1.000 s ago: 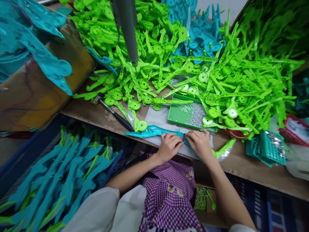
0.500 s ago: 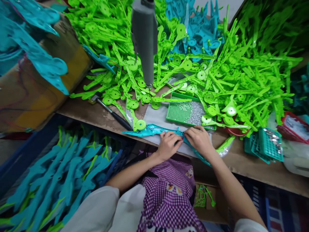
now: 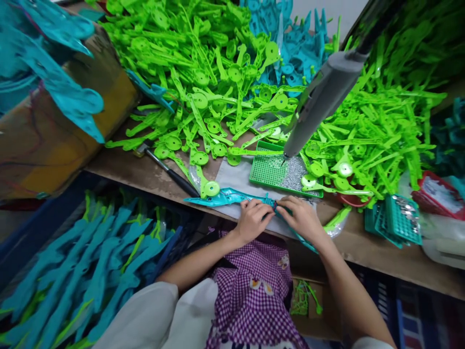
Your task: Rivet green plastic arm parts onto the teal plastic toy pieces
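Observation:
A long teal plastic part [image 3: 225, 196] lies along the front edge of the wooden bench [image 3: 145, 172], with a green disc piece [image 3: 211, 188] sitting on it. My left hand [image 3: 254, 218] and my right hand [image 3: 301, 216] meet at its middle, fingers curled and pinching it. Just behind my hands stands a green mesh tray [image 3: 271, 169] holding several small silvery screws. A grey hanging power screwdriver [image 3: 323, 99] is tilted above that tray, its tip pointing down at it.
A huge heap of green plastic parts [image 3: 254, 87] covers the bench, with teal ones [image 3: 301, 43] behind. A hammer [image 3: 167, 167] lies left of the work spot. Teal trays [image 3: 397, 220] and a red one [image 3: 439, 194] sit right. Finished teal parts [image 3: 83, 271] fill a bin lower left.
The hanging screwdriver has swung from the upper left across to the right and now tilts over the screw tray. My hands stay pinched on the teal part.

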`<action>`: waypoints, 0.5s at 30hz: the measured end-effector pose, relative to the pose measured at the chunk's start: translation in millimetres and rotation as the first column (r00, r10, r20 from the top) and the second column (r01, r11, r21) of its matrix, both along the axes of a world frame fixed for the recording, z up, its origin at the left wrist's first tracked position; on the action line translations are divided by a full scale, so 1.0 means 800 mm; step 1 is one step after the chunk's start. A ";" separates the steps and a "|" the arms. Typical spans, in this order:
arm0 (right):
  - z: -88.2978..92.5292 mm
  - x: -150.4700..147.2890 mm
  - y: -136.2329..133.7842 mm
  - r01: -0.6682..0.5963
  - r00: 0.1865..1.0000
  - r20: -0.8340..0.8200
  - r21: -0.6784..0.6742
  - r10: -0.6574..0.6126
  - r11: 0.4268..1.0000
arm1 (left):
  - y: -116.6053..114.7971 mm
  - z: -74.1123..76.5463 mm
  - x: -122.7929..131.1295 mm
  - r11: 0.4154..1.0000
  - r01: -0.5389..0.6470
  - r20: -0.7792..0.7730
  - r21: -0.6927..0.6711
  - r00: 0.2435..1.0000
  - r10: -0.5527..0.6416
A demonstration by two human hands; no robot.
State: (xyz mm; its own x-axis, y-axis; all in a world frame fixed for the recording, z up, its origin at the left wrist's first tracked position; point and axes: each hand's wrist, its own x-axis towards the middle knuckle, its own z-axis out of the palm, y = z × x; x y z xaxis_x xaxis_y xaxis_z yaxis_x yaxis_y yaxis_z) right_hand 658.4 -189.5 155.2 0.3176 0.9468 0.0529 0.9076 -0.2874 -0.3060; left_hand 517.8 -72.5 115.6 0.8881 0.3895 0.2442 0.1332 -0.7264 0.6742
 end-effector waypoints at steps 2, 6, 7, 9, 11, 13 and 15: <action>-0.005 0.000 -0.003 0.082 0.993 -0.087 0.030 -0.080 0.996 | 0.001 0.001 -0.001 1.000 0.022 -0.010 0.006 1.000 -0.022; -0.019 -0.004 -0.001 0.164 0.977 -0.150 0.051 -0.154 0.985 | 0.008 0.007 0.001 0.997 0.077 -0.029 -0.011 0.997 -0.077; -0.021 -0.004 0.001 0.166 0.975 -0.155 0.053 -0.156 0.985 | 0.011 0.009 0.003 0.995 0.095 -0.034 -0.014 0.995 -0.095; -0.023 -0.005 0.004 0.176 0.973 -0.164 0.057 -0.164 0.983 | 0.018 0.012 0.008 0.992 0.122 -0.045 -0.005 0.991 -0.122; -0.024 -0.007 0.005 0.194 0.966 -0.188 0.061 -0.180 0.979 | 0.023 0.016 0.013 0.992 0.122 -0.053 0.030 0.991 -0.121; -0.026 -0.007 0.004 0.218 0.952 -0.240 0.087 -0.192 0.972 | 0.026 0.019 0.018 0.991 0.110 -0.056 0.079 0.993 -0.106; -0.026 -0.008 -0.001 0.233 0.929 -0.324 0.133 -0.180 0.963 | 0.026 0.022 0.022 0.985 0.117 -0.068 0.126 0.992 -0.109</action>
